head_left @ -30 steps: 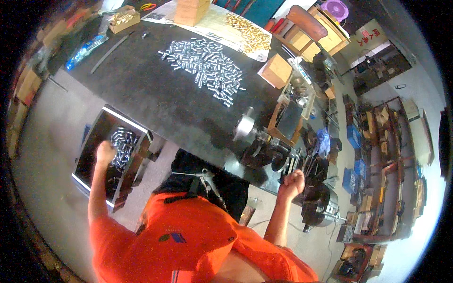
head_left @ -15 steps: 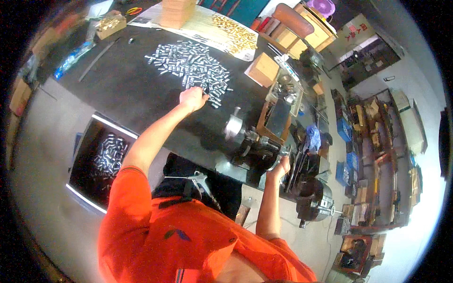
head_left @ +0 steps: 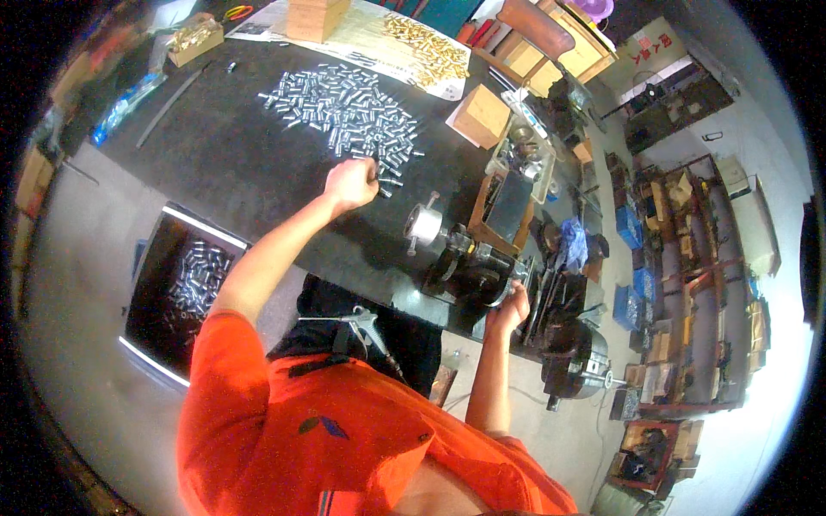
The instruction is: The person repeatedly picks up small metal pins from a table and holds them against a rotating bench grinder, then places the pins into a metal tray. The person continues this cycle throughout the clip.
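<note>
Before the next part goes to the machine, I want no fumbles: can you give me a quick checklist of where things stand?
1. Left hand at the near edge of the pile of small silver metal cylinders: ok.
2. A cylinder actually pinched in its fingers: cannot tell.
3. Right hand on the small dark bench lathe: ok.
4. Round silver chuck free of a part: cannot tell.
5. Black tray of silver cylinders within the left arm's reach, beside the black table: ok.
</note>
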The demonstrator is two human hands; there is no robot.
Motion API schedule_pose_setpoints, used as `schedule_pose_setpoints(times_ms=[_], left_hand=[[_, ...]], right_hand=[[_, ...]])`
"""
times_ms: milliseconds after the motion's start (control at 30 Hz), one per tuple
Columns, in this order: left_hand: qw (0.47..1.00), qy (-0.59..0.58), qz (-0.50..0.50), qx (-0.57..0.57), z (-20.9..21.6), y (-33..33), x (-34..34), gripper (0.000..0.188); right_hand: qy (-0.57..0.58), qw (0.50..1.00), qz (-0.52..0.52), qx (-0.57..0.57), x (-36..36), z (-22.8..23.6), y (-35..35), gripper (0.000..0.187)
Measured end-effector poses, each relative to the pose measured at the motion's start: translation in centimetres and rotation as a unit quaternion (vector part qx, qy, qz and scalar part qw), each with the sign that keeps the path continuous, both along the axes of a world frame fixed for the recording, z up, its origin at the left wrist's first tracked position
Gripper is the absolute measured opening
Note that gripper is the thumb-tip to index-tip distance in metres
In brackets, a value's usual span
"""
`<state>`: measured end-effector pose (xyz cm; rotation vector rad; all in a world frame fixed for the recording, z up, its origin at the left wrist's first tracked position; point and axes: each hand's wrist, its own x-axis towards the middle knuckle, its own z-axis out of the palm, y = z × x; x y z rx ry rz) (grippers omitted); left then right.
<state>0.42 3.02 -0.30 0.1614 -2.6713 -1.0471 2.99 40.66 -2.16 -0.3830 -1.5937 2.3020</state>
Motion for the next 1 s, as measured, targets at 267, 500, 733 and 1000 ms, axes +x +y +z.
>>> schedule_pose_setpoints(times_ms=[267, 500, 733, 1000], left_hand=[[0.808, 0.016, -0.240, 0.538, 8.3, 3.1, 8.1, 0.012], [0.832, -0.007, -0.207, 0.515, 8.1, 3.5, 7.9, 0.010], [0.852, 0.003, -0.225, 0.473, 8.0, 3.4, 7.9, 0.013], [0.870, -0.048, -0.248, 0.423, 9.0, 2.7, 7.0, 0.010]], right_hand=[[0.005, 0.999, 0.006, -0.046, 0.4, 0.4, 0.0, 0.011], [0.002, 0.999, -0.003, -0.039, 1.9, 1.9, -0.5, 0.010], [0.042, 0.997, 0.043, -0.040, 4.9, 4.9, 0.3, 0.010], [0.057, 0.992, 0.105, -0.046, 4.9, 6.5, 1.2, 0.013]])
